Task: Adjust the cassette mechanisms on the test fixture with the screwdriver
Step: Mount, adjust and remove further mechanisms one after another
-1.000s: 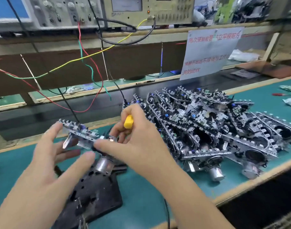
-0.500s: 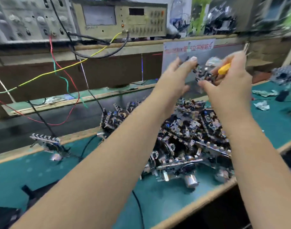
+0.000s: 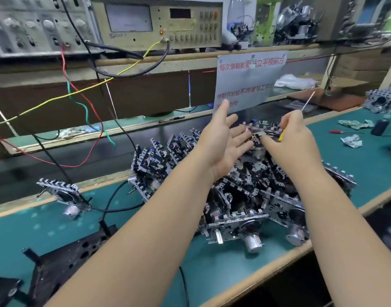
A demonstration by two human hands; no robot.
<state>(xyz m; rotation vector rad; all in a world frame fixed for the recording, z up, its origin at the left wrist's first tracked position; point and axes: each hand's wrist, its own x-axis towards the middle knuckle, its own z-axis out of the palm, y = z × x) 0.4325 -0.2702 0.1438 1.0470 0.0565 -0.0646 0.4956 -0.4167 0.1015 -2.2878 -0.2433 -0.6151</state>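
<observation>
Above the pile of cassette mechanisms (image 3: 245,185), both hands meet at its far top.

The left hand (image 3: 223,144) lies palm up, fingers straight and spread, at the pile's upper edge. The right hand (image 3: 294,138) curls its fingers round the yellow-handled screwdriver (image 3: 283,134), thin shaft pointing up and away from the pile, thumb reaching to a mechanism on top. Left of the pile, a single mechanism (image 3: 61,193) sits wired up, the black test fixture (image 3: 63,258) nearer the viewer.

Over the heap of cassette mechanisms (image 3: 245,191) on the green surface (image 3: 35,229), the left hand (image 3: 223,142) lies palm-up with straight fingers; the right hand (image 3: 294,134) at 3 o'clock of it grips the yellow-handled screwdriver (image 3: 301,111).
</observation>
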